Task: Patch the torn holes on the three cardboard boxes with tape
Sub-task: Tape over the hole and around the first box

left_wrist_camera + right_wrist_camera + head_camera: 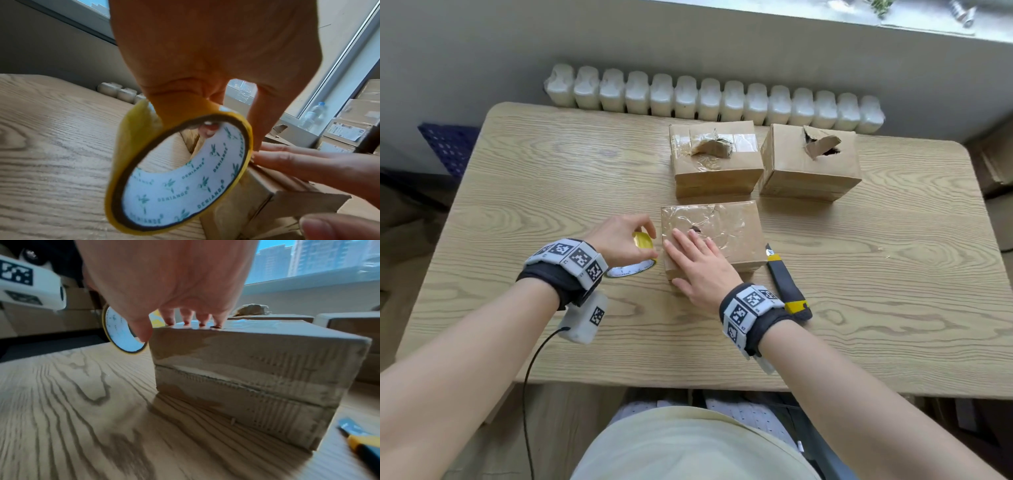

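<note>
Three cardboard boxes stand on the wooden table (517, 171). The near box (736, 226) (257, 369) has clear tape over its top, with a small dark hole beside my fingertips. My right hand (695, 260) lies flat on its left part, fingers straight (186, 319). My left hand (619, 240) grips a yellow tape roll (642, 240) (180, 172) held upright just left of this box. The back left box (715, 157) carries tape around a crumpled tear. On the back right box (811, 161) an open torn hole shows.
A black and yellow utility knife (786, 284) (362, 441) lies on the table right of the near box, beside my right wrist. A white radiator (712, 96) runs behind the table's far edge. Stacked cartons and a water bottle (312, 116) stand by the window.
</note>
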Available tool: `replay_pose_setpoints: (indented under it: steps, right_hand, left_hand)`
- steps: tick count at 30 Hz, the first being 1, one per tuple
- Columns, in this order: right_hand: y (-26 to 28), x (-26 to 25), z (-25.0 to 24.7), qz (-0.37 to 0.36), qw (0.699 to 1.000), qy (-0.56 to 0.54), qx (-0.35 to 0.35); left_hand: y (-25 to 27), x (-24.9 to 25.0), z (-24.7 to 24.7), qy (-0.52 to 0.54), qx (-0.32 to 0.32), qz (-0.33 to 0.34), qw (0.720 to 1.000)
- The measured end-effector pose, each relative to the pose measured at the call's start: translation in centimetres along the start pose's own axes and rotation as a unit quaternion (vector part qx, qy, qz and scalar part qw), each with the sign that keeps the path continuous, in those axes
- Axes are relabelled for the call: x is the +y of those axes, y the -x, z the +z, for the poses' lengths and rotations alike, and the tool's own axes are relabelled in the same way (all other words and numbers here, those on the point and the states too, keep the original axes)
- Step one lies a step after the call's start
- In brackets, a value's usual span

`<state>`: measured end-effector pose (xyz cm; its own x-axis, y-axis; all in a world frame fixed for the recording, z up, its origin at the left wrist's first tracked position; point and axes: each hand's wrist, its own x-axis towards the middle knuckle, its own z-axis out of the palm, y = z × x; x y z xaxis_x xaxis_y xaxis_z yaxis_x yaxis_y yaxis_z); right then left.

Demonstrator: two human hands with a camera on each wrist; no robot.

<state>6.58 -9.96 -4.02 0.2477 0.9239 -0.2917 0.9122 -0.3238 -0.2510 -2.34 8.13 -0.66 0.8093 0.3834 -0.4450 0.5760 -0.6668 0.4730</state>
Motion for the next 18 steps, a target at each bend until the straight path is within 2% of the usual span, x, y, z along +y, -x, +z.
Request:
replay_pose_setpoints:
  steps: [3, 7, 9, 11, 14, 18]
  right_hand:
    - [0.1, -0.1, 0.2, -0.005, 1.0, 0.021, -0.001]
    - [-0.1, -1.0, 0.4, -0.016, 0.998, 0.053, -0.022]
    - [-0.1, -1.8, -0.2, 0.009, 1.0, 0.014, -0.027]
    - [-0.4, -2.6, -1.3, 0.065, 0.993, -0.094, 0.011]
    - [-1.6, -3.2, -2.8, 0.129, 0.944, -0.288, 0.095]
    - [-1.7, -4.2, -4.0, 0.177, 0.837, -0.503, 0.118]
  left_hand:
    - [0.5, -1.2, -0.2, 0.008, -0.033, -0.001, 0.999]
    - [2.0, -2.1, -1.1, 0.105, -0.041, -0.002, 0.994]
    - [2.6, -2.2, -1.6, 0.156, -0.047, 0.0, 0.987]
    - [3.1, -2.1, -1.8, 0.186, -0.059, 0.006, 0.981]
    - [3.6, -1.5, -1.9, 0.2, -0.082, 0.023, 0.976]
    - [3.9, -0.2, -2.2, 0.208, -0.108, 0.052, 0.971]
